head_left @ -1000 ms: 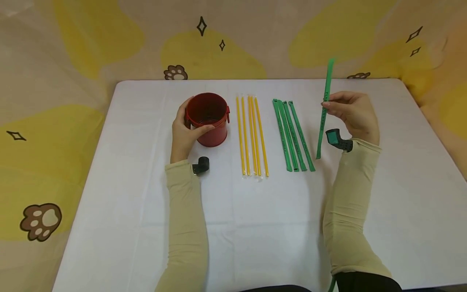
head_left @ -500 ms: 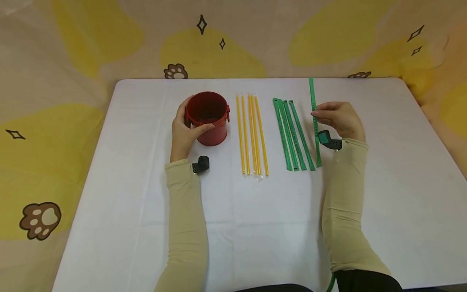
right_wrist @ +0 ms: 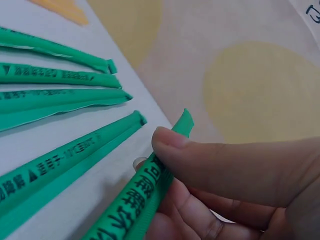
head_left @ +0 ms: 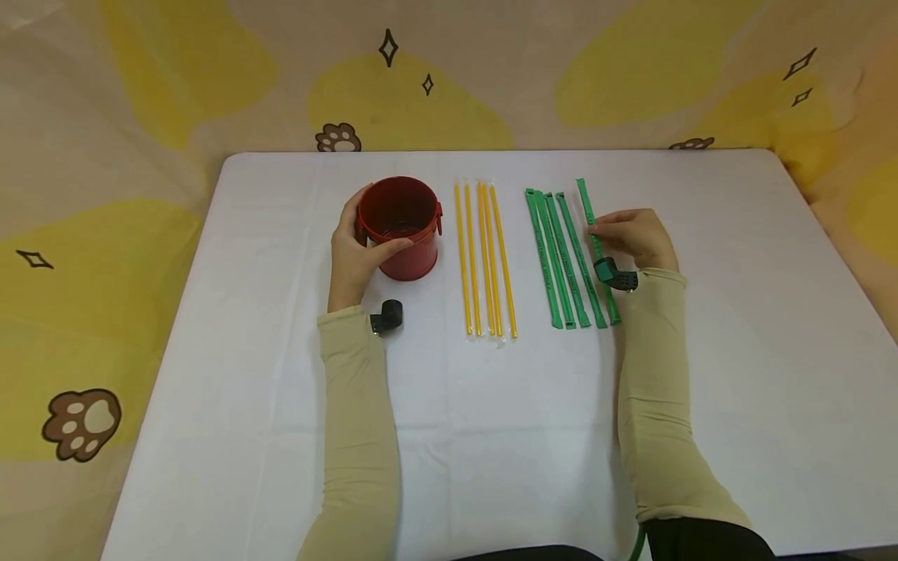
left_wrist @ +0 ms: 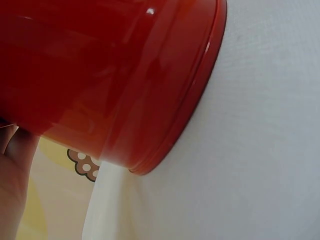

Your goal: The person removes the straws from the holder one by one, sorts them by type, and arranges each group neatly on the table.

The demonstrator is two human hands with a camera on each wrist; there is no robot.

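Observation:
My left hand point(head_left: 355, 261) grips the side of a red metal bucket point(head_left: 412, 261), thumb over the near rim and fingers round its left side. The bucket stands upright, and its glossy wall point(left_wrist: 100, 75) fills much of the left wrist view. My right hand point(head_left: 637, 235) pinches a green paper-wrapped straw point(right_wrist: 142, 200) between thumb and fingers near its far end. Black printing runs along the wrapper. Just left of it, several more green wrapped straws point(head_left: 557, 261) lie side by side on the white table.
Several yellow straws point(head_left: 487, 261) in clear wrappers lie in a row between the bucket and the green ones. White cloth covers the table point(head_left: 491, 436). A patterned yellow and beige curtain point(head_left: 449, 86) hangs behind its far edge.
My right hand has moved left and down with the green straw, bringing it from raised on the right to beside the green row. The left hand and bucket stay put.

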